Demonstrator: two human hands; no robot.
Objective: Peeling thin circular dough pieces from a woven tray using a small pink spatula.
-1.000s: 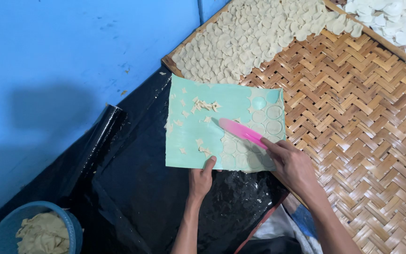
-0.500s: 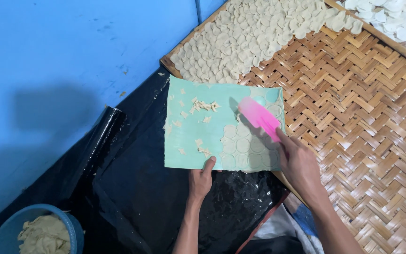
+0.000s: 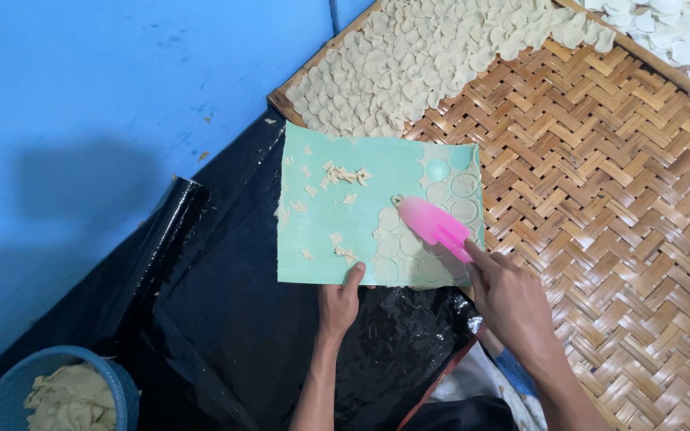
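A light green mat (image 3: pixel 361 207) lies partly on black plastic sheeting and partly on a woven bamboo tray. Thin round dough discs (image 3: pixel 409 247) cover its right part and small dough scraps (image 3: pixel 343 175) are scattered over its left part. My left hand (image 3: pixel 339 302) presses the mat's near edge with its fingertips. My right hand (image 3: pixel 513 299) grips a pink spatula (image 3: pixel 434 225), whose blade rests flat on the discs near the mat's middle right.
The woven bamboo tray (image 3: pixel 600 199) carries many pale dough discs (image 3: pixel 425 56) laid out at the far end. A second tray with white pieces (image 3: pixel 672 32) sits top right. A blue bucket of dough scraps (image 3: pixel 65 395) stands bottom left. Black plastic sheeting (image 3: pixel 225 319) and a blue floor (image 3: pixel 81 120) lie left.
The pink spatula swung up toward the mat's right edge, then came back down onto the discs nearer the mat's middle. My left hand kept its place on the mat's near edge.
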